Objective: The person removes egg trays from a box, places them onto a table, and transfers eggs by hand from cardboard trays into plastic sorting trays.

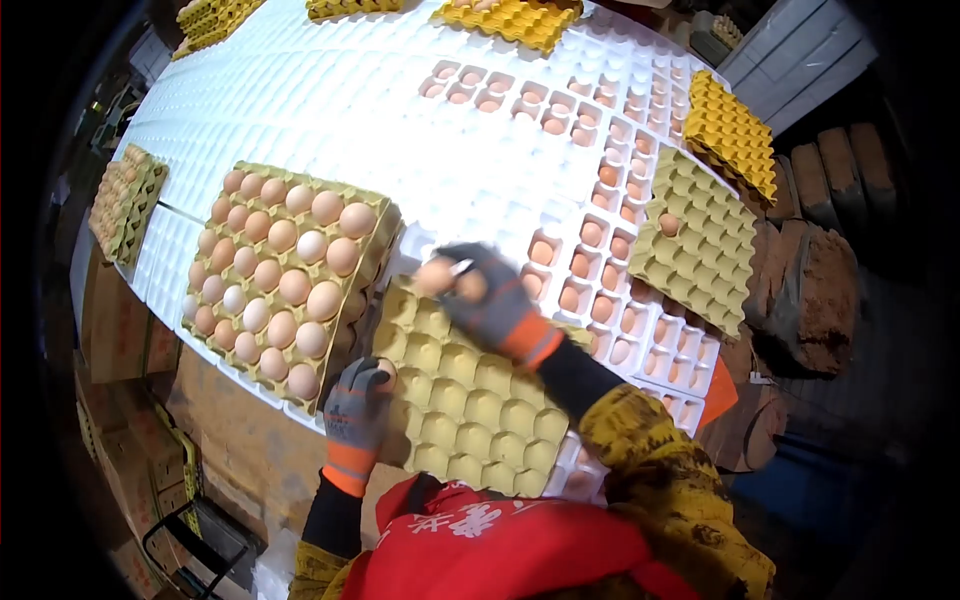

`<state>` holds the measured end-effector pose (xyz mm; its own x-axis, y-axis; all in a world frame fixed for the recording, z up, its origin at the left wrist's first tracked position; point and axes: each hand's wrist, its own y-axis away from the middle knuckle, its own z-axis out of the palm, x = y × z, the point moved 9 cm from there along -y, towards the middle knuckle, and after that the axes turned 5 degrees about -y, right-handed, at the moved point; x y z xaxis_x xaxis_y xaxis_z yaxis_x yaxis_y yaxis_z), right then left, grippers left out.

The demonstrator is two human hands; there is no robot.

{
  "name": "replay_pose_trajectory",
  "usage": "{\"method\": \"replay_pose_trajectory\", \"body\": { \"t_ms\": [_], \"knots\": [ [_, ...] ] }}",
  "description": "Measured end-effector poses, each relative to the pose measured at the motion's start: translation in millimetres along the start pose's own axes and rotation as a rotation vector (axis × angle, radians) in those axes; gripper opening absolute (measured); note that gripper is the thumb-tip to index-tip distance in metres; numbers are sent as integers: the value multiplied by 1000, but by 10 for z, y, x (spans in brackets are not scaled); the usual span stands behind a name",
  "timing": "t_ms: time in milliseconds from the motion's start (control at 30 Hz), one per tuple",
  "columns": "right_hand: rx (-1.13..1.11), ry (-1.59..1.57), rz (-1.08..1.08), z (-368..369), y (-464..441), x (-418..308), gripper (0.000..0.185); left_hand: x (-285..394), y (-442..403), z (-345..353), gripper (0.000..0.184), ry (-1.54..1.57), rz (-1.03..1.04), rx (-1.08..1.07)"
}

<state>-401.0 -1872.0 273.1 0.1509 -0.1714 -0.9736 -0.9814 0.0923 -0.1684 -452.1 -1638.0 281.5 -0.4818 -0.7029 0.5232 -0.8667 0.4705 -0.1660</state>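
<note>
My right hand (492, 300), in a grey glove with an orange cuff, is closed around brown eggs (434, 277) above the far edge of an egg tray (470, 405). That yellowish pulp tray lies in front of me, and the cups I can see hold nothing. At its left edge, my left hand (358, 405), gloved the same way, has its fingers curled on an egg (386, 374), partly hidden. Just left of it stands a stack of pulp trays (368, 262) whose top layer is filled with brown and pale eggs (283, 236).
White foam trays (330, 120) with cups cover the table; several on the right hold eggs (591, 235). A pulp tray (700, 240) with one egg lies at right. Yellow trays (730, 130) sit along the far edges. Another egg stack (125, 203) stands far left, with cardboard boxes (125, 340) below.
</note>
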Motion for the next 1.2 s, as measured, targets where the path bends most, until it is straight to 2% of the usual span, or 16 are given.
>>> {"method": "replay_pose_trajectory", "body": {
  "t_ms": [67,100,133,200,400,467,500,533,600,667,800,833,933,1000,1100,1200],
  "knots": [
    [387,143,-74,-845,-66,341,48,207,-19,-149,39,-52,83,60],
    [445,133,73,-1183,-37,524,50,278,-30,-177,37,-7,74,62],
    [423,585,-54,-1346,-88,264,51,396,-99,-196,37,40,99,75],
    [197,884,132,-1470,-202,564,46,618,-313,-198,37,133,154,99],
    [501,161,-71,-1869,-792,723,34,925,-1173,342,40,225,261,142],
    [434,925,-154,-1787,-959,885,39,903,-1401,852,34,120,244,-43],
    [276,1007,94,-1773,-1002,1208,42,870,-1467,1086,34,70,231,-119],
    [294,1040,7,-1763,-926,1212,40,826,-1499,1275,34,19,221,-199],
    [421,290,-39,-1907,-687,965,40,849,-1573,1237,36,54,208,-186],
    [560,35,39,-1964,-163,565,43,830,-1557,1068,42,157,203,-108],
    [614,369,137,-1823,1176,47,51,843,-1101,254,50,167,262,101],
    [561,233,345,-1730,1581,222,48,790,-928,179,51,160,244,100],
    [426,57,420,-1213,2375,343,68,650,-382,165,56,-5,181,-16],
    [288,161,806,-858,2521,207,77,512,-62,223,59,-47,99,-46],
    [270,417,668,-615,2438,19,87,320,279,417,63,-81,81,-22],
    [390,69,456,-507,2731,585,76,216,444,512,67,-114,56,-11]
  ]
}}
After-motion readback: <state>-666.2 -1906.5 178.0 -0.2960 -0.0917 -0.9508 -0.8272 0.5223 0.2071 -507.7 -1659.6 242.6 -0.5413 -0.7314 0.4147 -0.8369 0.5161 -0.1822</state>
